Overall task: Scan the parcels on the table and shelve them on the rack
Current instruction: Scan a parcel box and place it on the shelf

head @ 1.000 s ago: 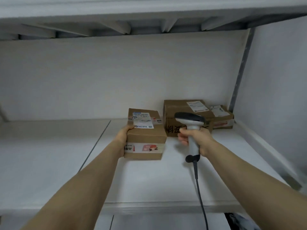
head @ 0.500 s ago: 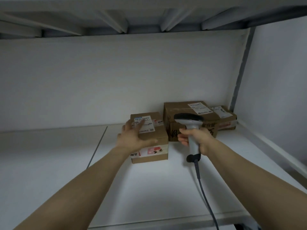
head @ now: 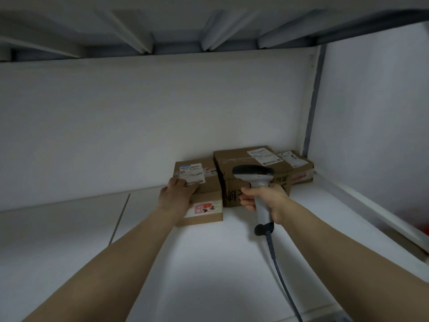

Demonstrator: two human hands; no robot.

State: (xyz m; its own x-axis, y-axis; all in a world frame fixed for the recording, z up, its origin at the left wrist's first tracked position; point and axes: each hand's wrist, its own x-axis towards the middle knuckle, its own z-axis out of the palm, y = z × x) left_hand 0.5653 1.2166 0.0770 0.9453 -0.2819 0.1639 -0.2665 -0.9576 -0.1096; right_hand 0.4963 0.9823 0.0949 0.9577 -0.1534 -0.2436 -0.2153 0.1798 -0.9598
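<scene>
Since the earlier frames, the small parcel (head: 205, 185) sits further back on the rack shelf (head: 209, 263), close to the back wall (head: 139, 124) and just beside the large parcel (head: 246, 159). The left grip (head: 177, 196) now rests on the small parcel's top at its near left corner. Its fingers lie across the shipping label (head: 192, 174) and do not wrap round the box.

The right grip (head: 267, 201) is closed round the handle of the barcode scanner (head: 253, 173), right of frame centre. The scanner cable (head: 278, 263) trails to the lower edge of the frame.

Judgement: this parcel is shelved, or nearly so. The left grip needs only to lift away.

A third parcel (head: 299, 168) lies behind the large one, at the right. The shelf is white board with a seam at the left. An upper shelf underside (head: 174, 31) spans the top of the frame. A rack upright (head: 313, 101) stands at the upper right.
</scene>
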